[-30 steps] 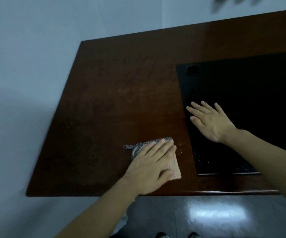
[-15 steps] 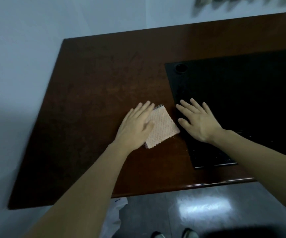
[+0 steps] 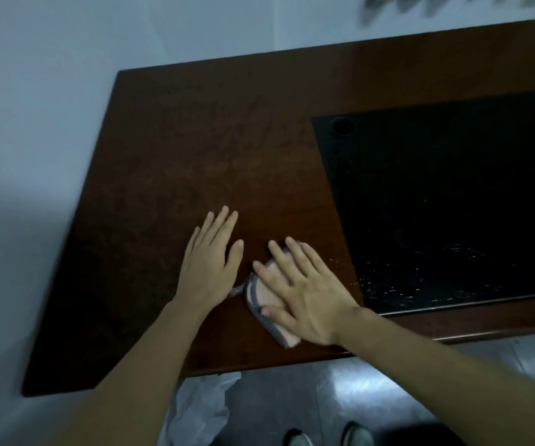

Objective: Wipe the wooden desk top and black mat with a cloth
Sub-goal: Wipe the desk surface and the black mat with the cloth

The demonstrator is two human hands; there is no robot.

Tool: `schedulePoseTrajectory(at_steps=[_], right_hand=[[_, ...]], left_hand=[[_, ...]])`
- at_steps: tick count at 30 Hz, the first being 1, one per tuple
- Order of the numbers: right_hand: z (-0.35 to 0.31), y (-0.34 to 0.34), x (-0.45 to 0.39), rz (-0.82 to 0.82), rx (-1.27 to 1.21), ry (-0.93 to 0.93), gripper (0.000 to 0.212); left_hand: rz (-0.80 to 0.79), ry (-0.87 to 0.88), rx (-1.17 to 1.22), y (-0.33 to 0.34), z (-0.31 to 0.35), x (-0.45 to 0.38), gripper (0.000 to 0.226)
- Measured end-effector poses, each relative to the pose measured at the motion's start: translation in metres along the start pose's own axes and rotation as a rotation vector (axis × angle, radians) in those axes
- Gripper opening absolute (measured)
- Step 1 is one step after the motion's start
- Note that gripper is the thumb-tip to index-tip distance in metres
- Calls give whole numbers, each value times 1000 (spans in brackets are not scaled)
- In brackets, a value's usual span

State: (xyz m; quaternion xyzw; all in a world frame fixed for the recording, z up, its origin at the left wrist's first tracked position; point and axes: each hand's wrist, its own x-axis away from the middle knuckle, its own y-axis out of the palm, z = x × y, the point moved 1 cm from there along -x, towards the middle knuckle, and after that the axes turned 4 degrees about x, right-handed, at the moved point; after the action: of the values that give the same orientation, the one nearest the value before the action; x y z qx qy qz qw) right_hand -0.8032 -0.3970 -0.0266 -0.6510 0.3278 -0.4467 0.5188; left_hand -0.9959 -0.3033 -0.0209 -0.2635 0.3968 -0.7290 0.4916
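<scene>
A dark wooden desk top [image 3: 179,156] fills the view, with a black mat [image 3: 452,194] lying on its right part. A small pink cloth with a grey striped edge [image 3: 259,294] lies on the wood near the front edge, left of the mat. My right hand [image 3: 301,291] presses flat on the cloth with straight, spread fingers and covers most of it. My left hand [image 3: 211,259] rests flat on the bare wood just left of the cloth, fingers straight. White specks dot the mat's front left area.
A pale wall borders the desk on the left and behind. Below the front edge lie a shiny grey floor, a crumpled white bag [image 3: 202,410] and the tips of two shoes [image 3: 327,437]. A round hole [image 3: 341,126] sits in the mat's far left corner.
The cloth passed from under my left hand to under my right, which left the mat. The cloth now lies nearer the front edge. My left hand slid left onto bare wood.
</scene>
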Motion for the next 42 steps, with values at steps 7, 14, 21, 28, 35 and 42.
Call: schedulePoseTrajectory(at_steps=[7, 14, 21, 28, 35, 42], right_hand=[[111, 0, -7, 34, 14, 493, 82], [37, 12, 17, 60, -17, 299, 67], [109, 12, 47, 17, 37, 388, 76], [91, 10, 20, 51, -34, 482, 73], [33, 27, 69, 4, 25, 48, 64], [152, 16, 52, -6, 7, 558, 70]], left_hand=[[-40, 55, -53, 24, 5, 3, 51], [-62, 64, -202, 31, 5, 2, 51], [-67, 43, -236, 33, 5, 2, 52], [-63, 41, -229, 33, 3, 2, 51], [-56, 51, -238, 32, 4, 2, 52], [-43, 51, -240, 35, 3, 3, 51]])
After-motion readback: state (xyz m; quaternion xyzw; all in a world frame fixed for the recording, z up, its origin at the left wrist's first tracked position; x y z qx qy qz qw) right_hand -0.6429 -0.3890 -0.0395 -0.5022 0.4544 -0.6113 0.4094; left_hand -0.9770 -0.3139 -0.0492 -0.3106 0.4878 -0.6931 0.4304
